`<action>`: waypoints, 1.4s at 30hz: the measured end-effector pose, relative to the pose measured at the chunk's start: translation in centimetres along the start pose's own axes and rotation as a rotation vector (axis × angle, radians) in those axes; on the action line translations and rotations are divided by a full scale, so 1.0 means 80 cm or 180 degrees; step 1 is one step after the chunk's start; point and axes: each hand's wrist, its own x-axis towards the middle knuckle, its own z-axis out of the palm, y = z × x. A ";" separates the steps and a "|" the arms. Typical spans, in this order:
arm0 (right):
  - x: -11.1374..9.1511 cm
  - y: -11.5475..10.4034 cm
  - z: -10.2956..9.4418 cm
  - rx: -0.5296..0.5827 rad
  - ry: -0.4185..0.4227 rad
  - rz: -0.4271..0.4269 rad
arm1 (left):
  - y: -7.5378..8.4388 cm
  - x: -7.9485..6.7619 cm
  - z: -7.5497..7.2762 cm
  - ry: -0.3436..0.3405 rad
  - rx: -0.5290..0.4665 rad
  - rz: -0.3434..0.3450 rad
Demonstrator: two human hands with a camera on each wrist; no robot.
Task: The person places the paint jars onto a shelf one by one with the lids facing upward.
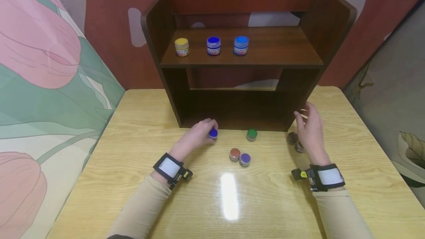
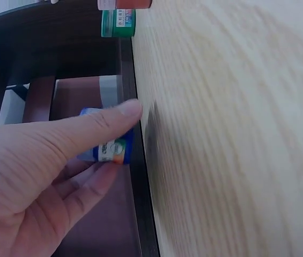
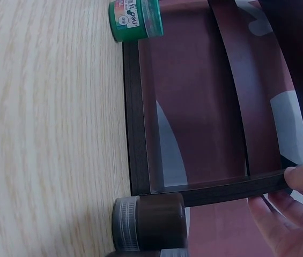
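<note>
Left hand (image 1: 196, 135) clamped on a blue jar (image 1: 213, 134), just near of the shelf unit's (image 1: 279, 47) base, left of centre. Right hand (image 1: 311, 130) pinches the right side panel (image 3: 221, 191), thumb inside, fingers outside; brown jar (image 1: 292, 138) just beside. Rightward on the bench (image 1: 265, 198): green jar (image 1: 251, 135). Nearer: reddish-brown jar (image 1: 234, 154), purple jar (image 1: 245, 159), side by side.

The gripped jar (image 1: 213, 134) is deep blue, the shelf (image 1: 282, 47) dark brown, the table (image 1: 272, 198) pale yellow with fine grain
</note>
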 end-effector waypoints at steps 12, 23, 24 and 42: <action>0.000 0.001 -0.001 -0.0036 0.0024 -0.0012 | -0.004 0.004 0.007 -0.0111 0.0150 -0.0085; 0.000 0.001 0.000 -0.0013 0.0030 -0.0016 | -0.003 -0.003 -0.007 -0.0292 0.0171 0.0015; 0.000 0.001 0.000 -0.0013 0.0028 -0.0014 | -0.003 -0.004 -0.010 -0.0278 0.0206 0.0081; -0.001 -0.001 -0.001 -0.0031 0.0067 -0.0049 | -0.012 -0.004 -0.017 -0.0436 0.0172 0.0603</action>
